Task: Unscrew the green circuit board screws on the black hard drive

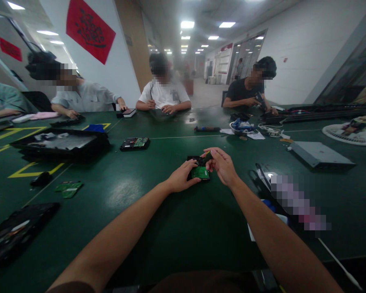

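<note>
A small hard drive with a green circuit board (202, 173) lies on the table in front of me. My left hand (183, 176) grips its left side, thumb along the near edge and fingers at the far side. Above the drive's right part, my right hand (223, 166) is closed around a screwdriver (208, 156) with a dark and yellow handle. The screwdriver's tip is too small to make out. Farther left on the table sits another hard drive (135, 143), its board partly showing.
A black tray-like casing (62, 142) stands at left, with a loose green circuit board (68, 189) and a black device (20, 228) nearer. At right are a grey metal box (321, 154), a white fan grille (350, 132) and cables (273, 131). Several people sit across the table.
</note>
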Action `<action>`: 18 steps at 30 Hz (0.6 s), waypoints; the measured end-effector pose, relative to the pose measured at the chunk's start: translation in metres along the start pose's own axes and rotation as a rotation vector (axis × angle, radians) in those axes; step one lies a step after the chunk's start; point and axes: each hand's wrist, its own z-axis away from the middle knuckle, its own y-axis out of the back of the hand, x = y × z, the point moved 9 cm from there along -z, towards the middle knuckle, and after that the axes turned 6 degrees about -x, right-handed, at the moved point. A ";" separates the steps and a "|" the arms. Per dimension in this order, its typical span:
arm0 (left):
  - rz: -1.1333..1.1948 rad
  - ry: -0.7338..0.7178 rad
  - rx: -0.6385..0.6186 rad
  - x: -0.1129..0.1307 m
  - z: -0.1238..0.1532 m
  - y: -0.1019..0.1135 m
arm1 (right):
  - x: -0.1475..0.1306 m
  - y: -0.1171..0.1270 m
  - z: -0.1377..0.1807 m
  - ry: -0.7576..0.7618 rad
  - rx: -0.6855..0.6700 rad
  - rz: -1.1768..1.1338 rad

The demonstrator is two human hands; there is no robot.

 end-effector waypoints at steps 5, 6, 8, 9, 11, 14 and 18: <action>0.010 -0.006 0.002 0.000 -0.001 -0.001 | 0.001 0.000 0.000 0.000 -0.019 -0.024; 0.010 -0.005 0.002 0.000 -0.001 -0.001 | 0.001 0.000 0.000 -0.003 -0.017 -0.011; 0.009 0.000 0.003 0.000 -0.001 -0.001 | 0.002 0.001 0.000 -0.010 -0.003 0.023; 0.008 0.001 0.002 0.000 0.000 -0.001 | 0.002 0.002 0.000 -0.013 0.005 0.037; 0.008 0.002 0.004 0.000 0.000 -0.001 | 0.003 0.003 0.000 -0.013 0.017 0.045; 0.012 0.001 0.005 0.000 0.000 0.000 | 0.003 0.002 -0.001 -0.010 0.017 0.026; -0.001 -0.003 -0.006 -0.001 0.000 -0.001 | 0.001 0.000 -0.001 -0.004 -0.016 0.017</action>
